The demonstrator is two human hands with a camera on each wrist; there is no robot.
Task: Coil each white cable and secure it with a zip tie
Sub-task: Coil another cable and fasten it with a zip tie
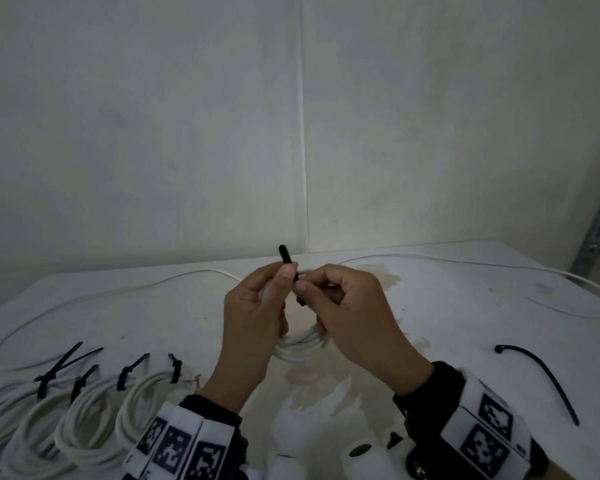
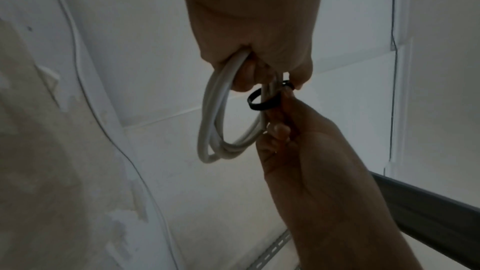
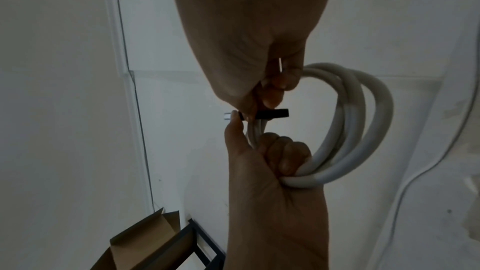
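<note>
A small white cable coil point(image 1: 300, 345) hangs between my two hands above the table's middle. My left hand point(image 1: 274, 292) grips the coil point(image 3: 345, 130) with curled fingers, and its thumb lies against the black zip tie point(image 1: 285, 256). The tie's free end sticks up past that thumb. In the left wrist view the zip tie point(image 2: 262, 103) forms a loose loop around the coil's strands point(image 2: 215, 114). My right hand point(image 1: 314, 289) pinches the zip tie point(image 3: 272, 114) just beside the left thumb. The tie's head is hidden by fingers.
Several tied white coils point(image 1: 66, 410) with black ties lie at the front left. A loose black zip tie point(image 1: 541, 379) lies at the right. A long loose white cable point(image 1: 118, 292) curves along the table's back. A cardboard box point(image 3: 145, 239) sits below the table.
</note>
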